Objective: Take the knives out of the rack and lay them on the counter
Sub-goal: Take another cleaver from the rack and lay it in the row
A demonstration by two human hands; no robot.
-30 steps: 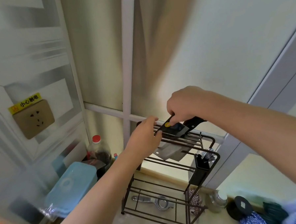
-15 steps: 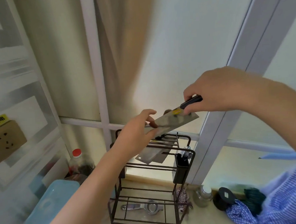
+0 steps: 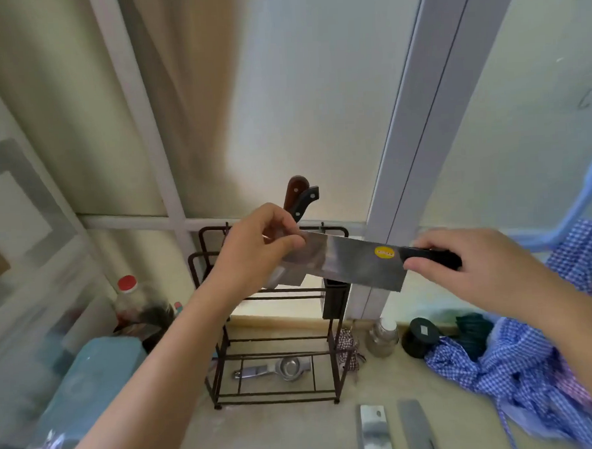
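Note:
A steel cleaver (image 3: pixel 355 262) with a yellow sticker and a black handle is held level in the air in front of the dark wire rack (image 3: pixel 276 328). My right hand (image 3: pixel 478 266) grips its handle. My left hand (image 3: pixel 255 250) pinches the far end of the blade. Two knives stay in the rack's top: a brown handle (image 3: pixel 294 191) and a black handle (image 3: pixel 305 203) stick up behind my left hand. Two blades (image 3: pixel 372 429) (image 3: pixel 416 427) lie side by side on the counter (image 3: pixel 264 432) at the bottom edge.
A metal squeezer (image 3: pixel 281 367) lies on the rack's bottom shelf. A black holder (image 3: pixel 336 299) hangs on its right side. Left of it are a red-capped bottle (image 3: pixel 128 295) and a blue box (image 3: pixel 90 379). At the right are a steel jar (image 3: pixel 382 336), a black lid (image 3: pixel 420 336) and blue checked cloth (image 3: pixel 521 367).
The cleaver has come up out of the rack and swung to the right, now held level. My left hand moved from the rack's top rail onto the blade's end. The view tilted down.

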